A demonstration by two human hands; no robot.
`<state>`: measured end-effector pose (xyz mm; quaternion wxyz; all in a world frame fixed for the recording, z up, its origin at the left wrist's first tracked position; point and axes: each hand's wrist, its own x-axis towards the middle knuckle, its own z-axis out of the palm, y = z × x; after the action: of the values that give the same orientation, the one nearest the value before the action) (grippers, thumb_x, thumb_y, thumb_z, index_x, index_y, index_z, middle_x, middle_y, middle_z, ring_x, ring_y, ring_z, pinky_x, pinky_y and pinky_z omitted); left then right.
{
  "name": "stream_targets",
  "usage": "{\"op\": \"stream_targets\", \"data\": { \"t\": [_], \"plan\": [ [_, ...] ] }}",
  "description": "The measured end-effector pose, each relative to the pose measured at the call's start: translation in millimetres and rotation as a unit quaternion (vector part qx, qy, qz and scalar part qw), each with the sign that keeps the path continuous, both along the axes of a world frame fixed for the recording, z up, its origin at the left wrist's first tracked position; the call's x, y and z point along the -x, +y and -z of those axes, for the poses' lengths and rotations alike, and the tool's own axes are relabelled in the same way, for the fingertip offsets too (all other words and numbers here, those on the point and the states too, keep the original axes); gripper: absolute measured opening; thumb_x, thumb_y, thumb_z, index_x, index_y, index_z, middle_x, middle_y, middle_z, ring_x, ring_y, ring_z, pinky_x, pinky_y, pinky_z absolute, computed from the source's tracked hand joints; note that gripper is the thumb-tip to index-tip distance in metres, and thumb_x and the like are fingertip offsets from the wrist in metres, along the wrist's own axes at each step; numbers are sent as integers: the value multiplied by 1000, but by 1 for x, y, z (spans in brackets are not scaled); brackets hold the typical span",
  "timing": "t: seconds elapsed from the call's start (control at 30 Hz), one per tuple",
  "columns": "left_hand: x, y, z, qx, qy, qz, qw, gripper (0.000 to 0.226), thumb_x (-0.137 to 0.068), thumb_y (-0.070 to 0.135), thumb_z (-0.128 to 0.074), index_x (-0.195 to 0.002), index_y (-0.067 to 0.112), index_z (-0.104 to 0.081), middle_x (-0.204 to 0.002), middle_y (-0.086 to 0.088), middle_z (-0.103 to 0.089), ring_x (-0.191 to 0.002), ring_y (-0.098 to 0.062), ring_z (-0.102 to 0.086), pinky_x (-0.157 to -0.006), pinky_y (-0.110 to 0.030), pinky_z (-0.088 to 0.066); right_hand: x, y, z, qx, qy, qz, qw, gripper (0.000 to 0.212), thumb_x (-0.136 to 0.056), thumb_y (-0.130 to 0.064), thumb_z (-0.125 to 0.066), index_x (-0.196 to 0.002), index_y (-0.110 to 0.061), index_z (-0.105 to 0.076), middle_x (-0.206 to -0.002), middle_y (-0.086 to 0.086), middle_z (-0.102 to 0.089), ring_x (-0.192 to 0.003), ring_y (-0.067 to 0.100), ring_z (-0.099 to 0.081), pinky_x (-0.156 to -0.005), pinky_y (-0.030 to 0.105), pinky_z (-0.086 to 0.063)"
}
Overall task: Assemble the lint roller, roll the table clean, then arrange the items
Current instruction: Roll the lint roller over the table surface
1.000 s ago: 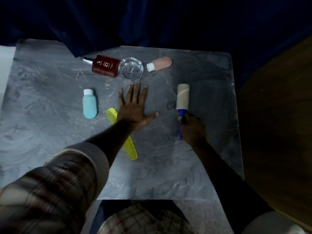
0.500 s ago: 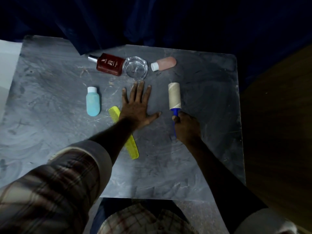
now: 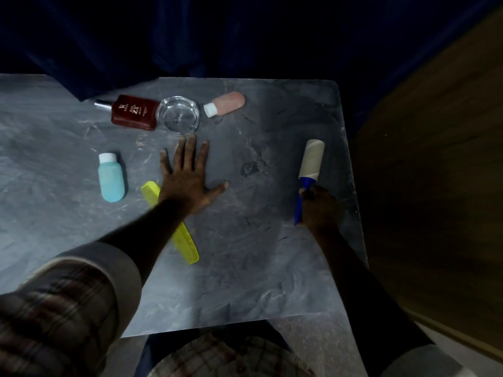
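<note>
The lint roller lies with its beige roll on the grey marble table near the right edge, its blue handle pointing toward me. My right hand grips that blue handle. Flat on the table's middle, palm down with fingers spread, rests my left hand. A yellow comb lies partly under my left forearm. A teal bottle lies to the left. At the back stand a dark red bottle, a glass ashtray and a pink bottle.
A dark blue curtain hangs behind the table and drapes over its back left corner. A brown wooden surface borders the table on the right. A dark smudge marks the table between my hands.
My right hand has swept the lint roller to the right, from close beside my left hand's thumb out toward the table's right edge. My left hand stays flat in place.
</note>
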<state>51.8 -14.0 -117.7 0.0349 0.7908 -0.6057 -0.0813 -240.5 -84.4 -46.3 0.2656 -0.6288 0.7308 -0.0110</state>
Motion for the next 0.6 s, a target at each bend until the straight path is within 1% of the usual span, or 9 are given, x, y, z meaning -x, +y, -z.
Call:
{"op": "stream_targets", "data": {
  "t": [0.07,0.13,0.23,0.3,0.4,0.47,0.5,0.53,0.6],
  "plan": [
    [0,1,0,4,0,-1,1000,114,-85,92,-35,-172,23,-9,-181,-14,-8,-167,-39,-10,-128,-75,-9,10,1,0,-14,-24,52,998,39,-105,-35,-49,-124,-4,-64,-125,20,-67,-116,33,-64,-103,40,-47],
    [0,1,-1,8,-2,-2,1000,113,-85,92,-35,-172,23,-11,-181,-14,-10,-166,-39,-12,-128,-74,-10,19,1,1,-15,-54,103,993,38,-104,-34,-52,-125,-5,-64,-126,19,-67,-117,32,-63,-101,38,-46],
    [0,1,-1,10,1,0,1000,113,-84,91,-35,-171,23,-13,-180,-15,-12,-166,-40,-13,-127,-74,-10,32,5,0,-34,-64,149,986,42,-104,-36,-49,-133,-8,-59,-133,17,-62,-123,32,-58,-106,42,-43],
    [-1,2,-1,11,3,0,1000,113,-85,90,-36,-171,22,-13,-180,-16,-13,-166,-41,-13,-126,-75,-9,42,8,-1,-30,-85,157,984,41,-104,-33,-50,-135,-6,-58,-135,19,-60,-124,34,-58,-109,46,-45],
    [-2,1,-2,2,1,2,1000,113,-85,91,-34,-171,22,-12,-180,-16,-11,-166,-41,-12,-126,-75,-8,53,9,-1,-44,-118,166,978,38,-104,-23,-51,-137,-5,-56,-136,20,-60,-124,35,-58,-107,48,-48],
    [-2,1,-3,-1,3,0,1000,113,-85,92,-33,-171,22,-11,-180,-15,-10,-166,-40,-10,-127,-74,-7,53,8,-2,-44,-96,182,978,38,-103,-25,-52,-136,-7,-56,-135,19,-61,-123,34,-59,-107,45,-49],
    [-2,1,-4,-2,2,-1,1000,113,-84,92,-33,-171,23,-10,-180,-15,-10,-167,-40,-10,-127,-74,-7,53,7,-2,-45,-90,178,979,38,-103,-25,-52,-137,-7,-56,-136,19,-60,-123,33,-59,-104,41,-50],
    [-2,2,-4,-3,0,-2,1000,113,-84,92,-33,-171,23,-10,-180,-14,-9,-167,-39,-10,-127,-74,-7,52,6,-3,-47,-106,166,979,38,-103,-21,-52,-138,-5,-54,-137,20,-59,-125,35,-58,-100,38,-52],
    [-2,2,-6,-6,0,-4,1000,113,-85,92,-33,-172,24,-9,-181,-13,-9,-167,-39,-10,-128,-74,-8,51,4,-3,-68,-140,136,978,38,-103,-12,-48,-140,-1,-52,-141,23,-56,-127,40,-57,-81,26,-54]
  ]
}}
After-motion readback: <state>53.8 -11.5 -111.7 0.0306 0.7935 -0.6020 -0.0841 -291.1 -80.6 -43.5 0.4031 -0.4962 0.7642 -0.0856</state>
